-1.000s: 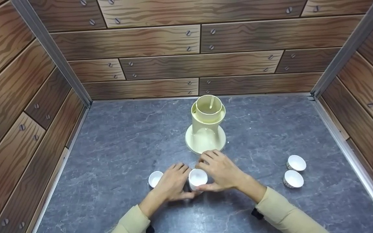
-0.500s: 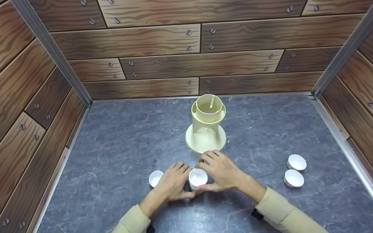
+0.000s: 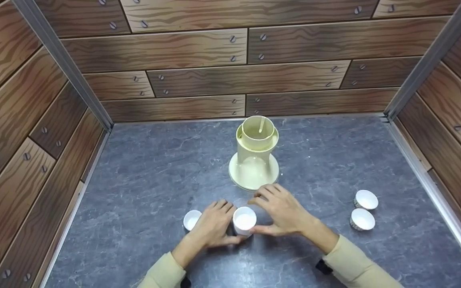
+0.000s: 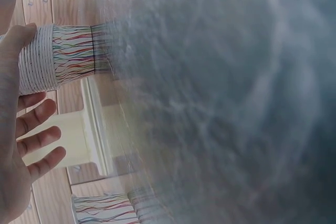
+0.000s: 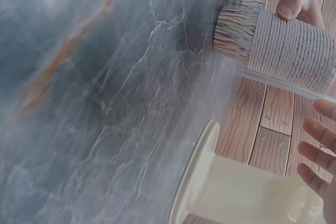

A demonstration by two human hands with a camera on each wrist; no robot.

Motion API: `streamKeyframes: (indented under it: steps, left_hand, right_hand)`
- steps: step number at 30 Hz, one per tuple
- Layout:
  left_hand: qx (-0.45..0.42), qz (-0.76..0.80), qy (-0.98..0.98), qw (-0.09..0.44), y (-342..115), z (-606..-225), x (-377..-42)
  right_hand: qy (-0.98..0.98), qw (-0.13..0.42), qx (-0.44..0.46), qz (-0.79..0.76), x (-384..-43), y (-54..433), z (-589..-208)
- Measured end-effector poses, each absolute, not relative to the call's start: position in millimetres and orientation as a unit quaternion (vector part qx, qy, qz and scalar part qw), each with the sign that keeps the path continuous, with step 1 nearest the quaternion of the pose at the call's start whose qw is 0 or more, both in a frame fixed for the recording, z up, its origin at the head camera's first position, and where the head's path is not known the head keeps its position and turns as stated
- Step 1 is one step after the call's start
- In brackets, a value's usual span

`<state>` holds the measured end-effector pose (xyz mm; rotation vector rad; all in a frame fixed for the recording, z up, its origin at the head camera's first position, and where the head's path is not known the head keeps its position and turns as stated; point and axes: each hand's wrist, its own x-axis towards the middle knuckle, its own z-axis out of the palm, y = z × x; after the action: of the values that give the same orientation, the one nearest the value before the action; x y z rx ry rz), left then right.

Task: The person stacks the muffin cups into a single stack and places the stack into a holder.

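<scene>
A stack of nested paper cups [image 3: 245, 220] stands upright on the dark tabletop. In the left wrist view its lowest cup [image 4: 73, 51] shows coloured wavy lines, with many white rims above. My left hand [image 3: 214, 226] holds the stack from the left, thumb against its side. Beside the stack's right side, my right hand [image 3: 282, 212] has spread, relaxed fingers; its thumb tip is at or very near the rim. Those fingers [image 5: 317, 153] lie apart from the stack in the right wrist view. Partly behind my left hand sits a single paper cup [image 3: 191, 219].
Behind the hands stands a cream tubular holder [image 3: 254, 154] on a round base, a second tube inside it. Two paper cups [image 3: 365, 199] [image 3: 362, 219] are on the right. Wood-patterned walls [image 3: 198, 84] with metal edges enclose the tabletop on three sides.
My right hand has drawn slightly to the right, its fingers coming away from the stack. The left hand and the stack have stayed in place.
</scene>
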<state>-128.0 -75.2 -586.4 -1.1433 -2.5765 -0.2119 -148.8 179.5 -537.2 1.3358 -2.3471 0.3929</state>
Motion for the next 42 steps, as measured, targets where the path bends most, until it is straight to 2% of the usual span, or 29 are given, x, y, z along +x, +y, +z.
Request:
streamKeyframes:
  steps: [20, 32, 42]
  left_hand:
    - [-0.396, -0.077, -0.902, 0.152, -74, -583, -129]
    - [-0.4, -0.07, -0.902, 0.149, -75, -583, -127]
    - [-0.4, -0.073, -0.903, 0.141, -76, -583, -128]
  right_hand:
    - [-0.866, 0.209, 0.424, 0.164, -139, 230, -533]
    - [-0.892, 0.193, 0.362, 0.192, -121, 263, -538]
    - [-0.906, 0.199, 0.315, 0.201, -109, 292, -539]
